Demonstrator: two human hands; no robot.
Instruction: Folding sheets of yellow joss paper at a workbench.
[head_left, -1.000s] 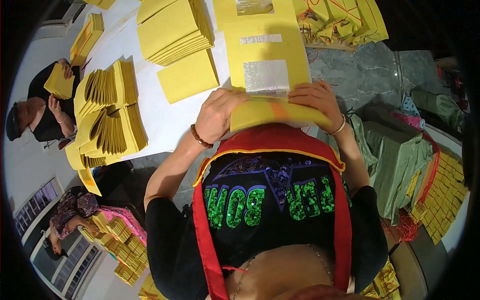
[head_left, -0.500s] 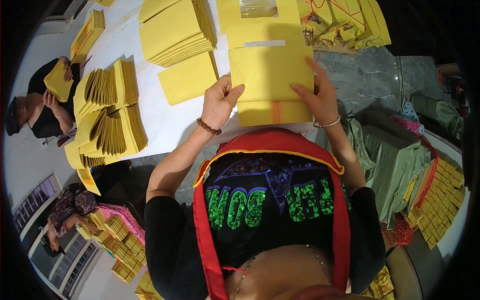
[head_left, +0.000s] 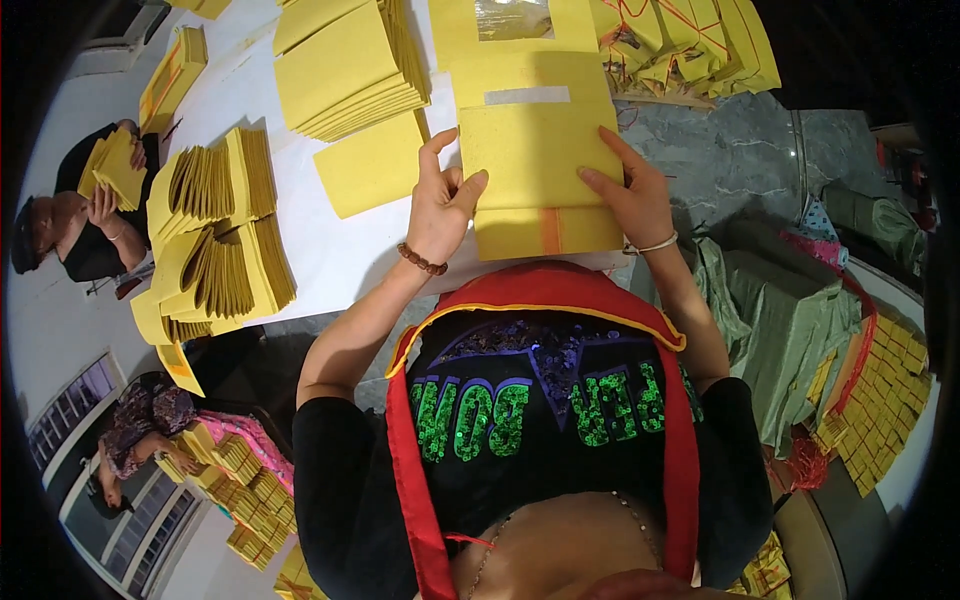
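Observation:
In front of me lies a folded yellow paper [head_left: 540,155], textured on top, with an orange stripe on its lower flap. My left hand [head_left: 443,205] is at its left edge, thumb beside the surface, index finger stretched upward and the other fingers curled. My right hand [head_left: 632,200] grips the right edge, thumb on top and index finger reaching along the upper corner. Just beyond it is another yellow piece with a clear window [head_left: 512,18], a pale strip between them. How far my fingers go beneath the paper is hidden.
On the white table [head_left: 330,250] stand yellow paper stacks [head_left: 345,75], a loose yellow sheet [head_left: 372,165] and fanned bundles [head_left: 215,220]. Red-corded yellow packets [head_left: 680,45] lie far right. Green sacks [head_left: 780,320] stand right. Two people are at the left, one holding yellow papers [head_left: 115,170].
The folded paper has shifted slightly toward me, showing more of the pale strip beyond it. My left index finger has straightened upward; my right index now rests at the upper right edge.

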